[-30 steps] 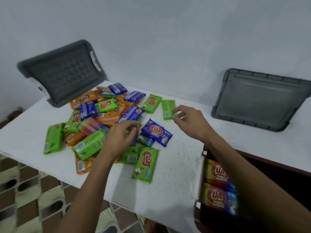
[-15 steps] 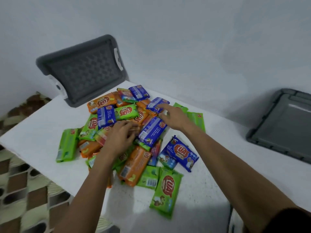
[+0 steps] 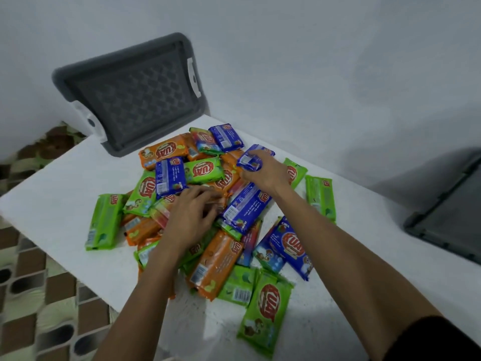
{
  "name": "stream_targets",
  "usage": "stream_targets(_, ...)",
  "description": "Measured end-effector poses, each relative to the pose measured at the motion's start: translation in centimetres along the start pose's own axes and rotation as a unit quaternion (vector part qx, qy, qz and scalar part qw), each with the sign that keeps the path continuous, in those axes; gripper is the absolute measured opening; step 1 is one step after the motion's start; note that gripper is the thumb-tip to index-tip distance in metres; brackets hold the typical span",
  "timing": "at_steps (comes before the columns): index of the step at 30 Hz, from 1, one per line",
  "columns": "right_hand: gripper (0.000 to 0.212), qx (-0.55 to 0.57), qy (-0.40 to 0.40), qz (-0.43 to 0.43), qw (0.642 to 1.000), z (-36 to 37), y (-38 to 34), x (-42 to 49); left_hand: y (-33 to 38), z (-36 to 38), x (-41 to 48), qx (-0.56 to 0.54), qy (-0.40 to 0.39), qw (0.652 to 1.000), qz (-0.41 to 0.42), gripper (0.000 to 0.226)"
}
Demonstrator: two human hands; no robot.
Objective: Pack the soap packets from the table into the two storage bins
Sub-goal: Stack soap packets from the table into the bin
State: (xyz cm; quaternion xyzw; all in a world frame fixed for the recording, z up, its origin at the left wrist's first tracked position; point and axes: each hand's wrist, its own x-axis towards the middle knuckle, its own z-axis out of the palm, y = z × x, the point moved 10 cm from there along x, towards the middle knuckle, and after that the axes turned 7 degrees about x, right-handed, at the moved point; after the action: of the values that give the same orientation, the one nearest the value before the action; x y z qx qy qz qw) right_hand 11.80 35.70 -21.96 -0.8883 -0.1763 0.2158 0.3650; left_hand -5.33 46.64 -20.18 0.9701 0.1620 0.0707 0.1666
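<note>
Fingers (image 3: 260,162) of the right hand (image 3: 268,173) are curled round a small blue packet (image 3: 251,157) at the far right of the heap, lifting its near end just off the packets below. The left hand (image 3: 190,214) lies palm down on the middle of the heap, its fingers (image 3: 205,195) bent onto an orange wrapper; whether they grip it cannot be told. The soap packets (image 3: 216,261), orange, green and blue, lie overlapped in one loose pile across the white surface (image 3: 52,204), with a long blue packet (image 3: 242,212) slanting between the two wrists. Three green ones sit at the fringe: one (image 3: 104,222) by the left edge, one (image 3: 320,196) apart to the right, one (image 3: 265,308) nearest the person. Bare surface shows on the left, and on the right between heap and dark grey lid (image 3: 450,212). Beyond the pile a latched grey lid (image 3: 135,92) leans on the wall, its lower rim just beside the farthest packets. Patterned floor (image 3: 31,295) lies below the left edge.
</note>
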Motion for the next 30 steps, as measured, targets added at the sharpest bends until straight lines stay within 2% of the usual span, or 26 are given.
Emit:
stream_targets(7, 0.061, -0.029, -0.021, 0.002, 0.999, 0.7, -0.4, -0.3, -0.1, 0.1, 0.0, 0.003, 0.005, 1.0, 0.0, 0.033)
stream_targets(13, 0.08, 0.009, 0.002, -0.013, 1.0, 0.1, -1.3, -2.3, -0.2, 0.1, 0.0, 0.005, 0.004, 1.0, 0.002, 0.034)
stream_targets(18, 0.06, 0.044, 0.021, 0.004, 0.999, -1.5, -1.1, -3.6, 0.0, 0.0, -0.1, 0.005, -0.002, 1.0, 0.001, 0.035)
stream_targets(25, 0.046, 0.142, 0.059, -0.01, 0.988, -4.1, -0.2, -5.3, 0.1, -0.2, 0.0, 0.003, -0.006, 1.0, -0.002, 0.033)
stream_targets(28, 0.024, 0.16, 0.065, -0.008, 0.985, -4.9, 0.0, -5.9, 0.4, -0.4, 0.1, 0.002, -0.006, 1.0, -0.001, 0.032)
stream_targets(30, 0.02, 0.197, 0.071, 0.003, 0.978, -5.5, 0.2, -6.1, 0.7, -0.6, 0.3, 0.0, -0.004, 1.0, -0.005, 0.032)
